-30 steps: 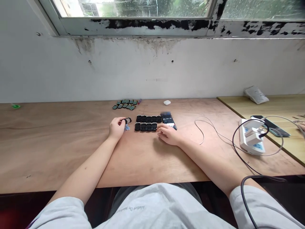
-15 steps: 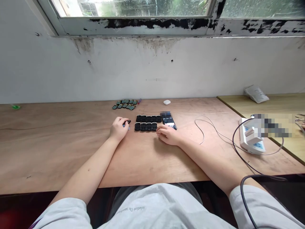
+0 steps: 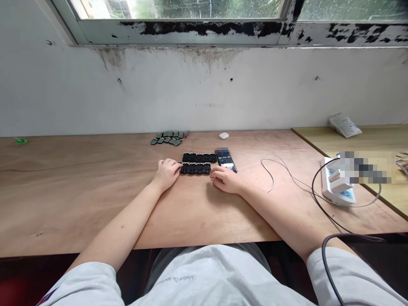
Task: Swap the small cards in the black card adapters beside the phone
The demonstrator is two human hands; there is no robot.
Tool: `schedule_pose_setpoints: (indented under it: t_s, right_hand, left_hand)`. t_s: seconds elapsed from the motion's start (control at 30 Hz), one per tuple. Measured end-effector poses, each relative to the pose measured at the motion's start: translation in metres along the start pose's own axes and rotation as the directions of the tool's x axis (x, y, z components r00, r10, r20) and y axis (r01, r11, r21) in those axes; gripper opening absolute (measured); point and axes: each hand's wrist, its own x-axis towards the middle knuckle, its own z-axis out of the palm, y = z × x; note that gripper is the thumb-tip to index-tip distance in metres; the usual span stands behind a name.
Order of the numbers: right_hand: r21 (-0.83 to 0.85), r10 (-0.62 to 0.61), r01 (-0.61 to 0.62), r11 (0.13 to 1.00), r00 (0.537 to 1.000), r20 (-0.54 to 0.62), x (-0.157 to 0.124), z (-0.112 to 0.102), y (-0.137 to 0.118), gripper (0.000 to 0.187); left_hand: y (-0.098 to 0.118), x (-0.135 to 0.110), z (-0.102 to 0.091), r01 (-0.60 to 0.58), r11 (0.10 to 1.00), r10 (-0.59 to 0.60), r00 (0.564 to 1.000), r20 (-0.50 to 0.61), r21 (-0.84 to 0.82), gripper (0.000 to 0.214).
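Note:
Two rows of small black plastic parts (image 3: pixel 197 163) lie side by side on the wooden table (image 3: pixel 79 191). My left hand (image 3: pixel 167 173) rests at the left end of these rows, fingers curled down and touching the end parts. The small black part it held is hidden under them. My right hand (image 3: pixel 225 179) lies palm down at the right end of the rows, fingers loosely stretched, holding nothing. Its fingertips are just below a phone (image 3: pixel 227 162) showing a timer.
Several green chips (image 3: pixel 168 139) lie behind the rows, with a white earbud case (image 3: pixel 224 136) to their right. A thin white cable (image 3: pixel 270 172) loops right of my right hand. A white power strip (image 3: pixel 337 187) with plugs and a black cable sits at the right edge.
My left hand moved right with the small black part, from beside a few blue bits to the left end of the rows. The part is now covered. My right hand stayed still.

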Motion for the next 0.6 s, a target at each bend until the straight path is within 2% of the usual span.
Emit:
schedule_pose_setpoints:
  t_s: [0.3,0.6]
  right_hand:
    - [-0.009,0.04,-0.04,0.999,0.998,0.038,-0.002,0.002,0.003,0.016]
    - [0.005,0.023,-0.023,1.0,0.998,0.057,-0.001,0.001,0.003,0.016]
  left_hand:
    - [0.002,-0.001,0.0,-0.013,0.996,0.017,0.999,0.039,-0.09,0.025]
    - [0.011,0.0,-0.002,-0.082,0.985,0.094,0.993,0.077,-0.149,0.027]
